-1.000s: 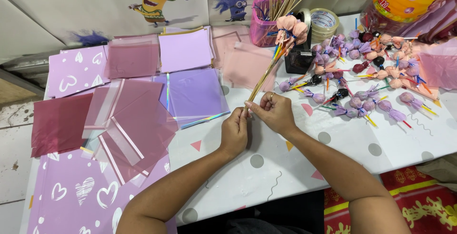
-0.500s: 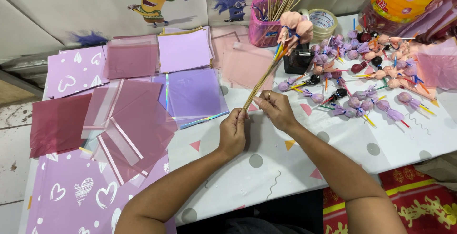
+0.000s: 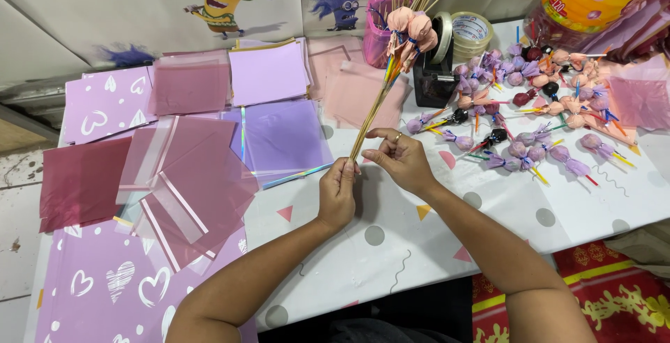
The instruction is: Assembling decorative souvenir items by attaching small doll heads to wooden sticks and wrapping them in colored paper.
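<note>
Dark red sheet (image 3: 80,182) lay at 9 o'clock, pink and lilac sheets (image 3: 269,74) beyond it. My left hand (image 3: 338,193) gripped the stick bundle (image 3: 370,109) at its base; its wrapped pink heads (image 3: 412,29) pointed to 1 o'clock. My right hand (image 3: 399,158) pinched the same sticks. Pink cup (image 3: 375,36) held skewers. Wrapped sweets (image 3: 530,106) crowded 2 o'clock. Bare table (image 3: 391,245) ran to the near edge.

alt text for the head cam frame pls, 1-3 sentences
Both hands, left hand and right hand, grip the lower end of a bundle of wooden sticks topped with peach wrapped balls. Pink and purple wrapping sheets lie left, small wrapped candies on sticks right, on a white table.
</note>
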